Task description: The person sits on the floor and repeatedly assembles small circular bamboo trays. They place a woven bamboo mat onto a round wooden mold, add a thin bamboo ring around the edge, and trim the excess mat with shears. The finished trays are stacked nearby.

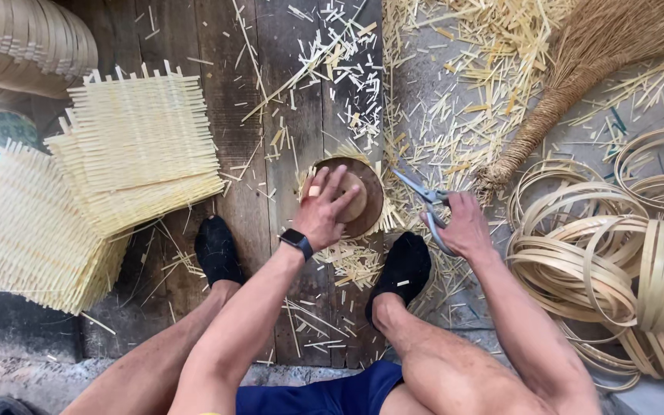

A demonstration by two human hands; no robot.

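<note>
Left hand (326, 209) spread flat, pressing round wooden disc (368, 201) on plank floor (232, 138) between black-socked feet, right hand (463, 227) closed around scissors (424, 204) just right of it, woven mats (136, 146) stacked left, bamboo hoops (616, 261) right.

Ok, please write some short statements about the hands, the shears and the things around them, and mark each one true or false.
1. The left hand presses on a round wooden disc. True.
2. The right hand holds a hammer. False: it holds shears, blades pointing toward the disc.
3. Stacks of woven mats lie on the person's left. True.
4. The hoops are piled on the mats. False: they lie on the ground on the right side, far from the mats.
5. A broom lies at the upper right. True.
6. The watch is on the right wrist. False: it is on the left wrist.
</note>
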